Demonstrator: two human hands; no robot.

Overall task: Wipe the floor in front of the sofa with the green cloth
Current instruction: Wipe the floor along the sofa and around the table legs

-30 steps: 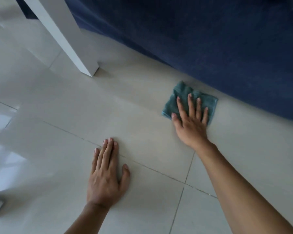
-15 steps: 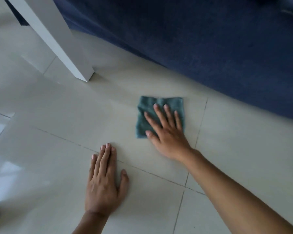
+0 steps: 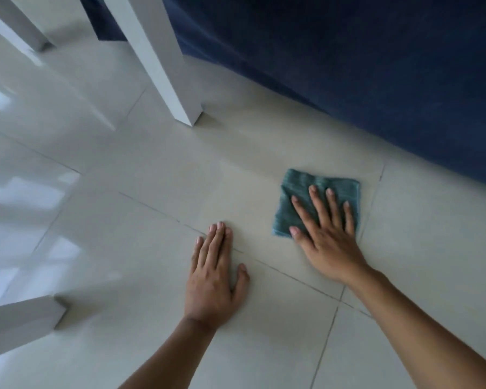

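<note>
The green cloth [image 3: 300,179] lies folded into a square on the pale tiled floor [image 3: 152,192], a short way out from the base of the dark blue sofa [image 3: 348,66]. My right hand [image 3: 326,240] presses flat on the cloth with fingers spread, covering its near right part. My left hand [image 3: 213,276] rests palm down on the bare tile to the left of the cloth, holding nothing. A grout line runs under its fingers.
A white table leg [image 3: 157,60] stands on the floor to the left of the cloth, close to the sofa. Another white leg [image 3: 17,324] lies at the lower left, and a third [image 3: 14,26] at the top left. Glossy tile with window glare stretches left.
My right hand has slid the cloth away from the sofa's base, leftward and toward me. My left hand has stayed planted. The view has swung left, bringing more table legs into sight.
</note>
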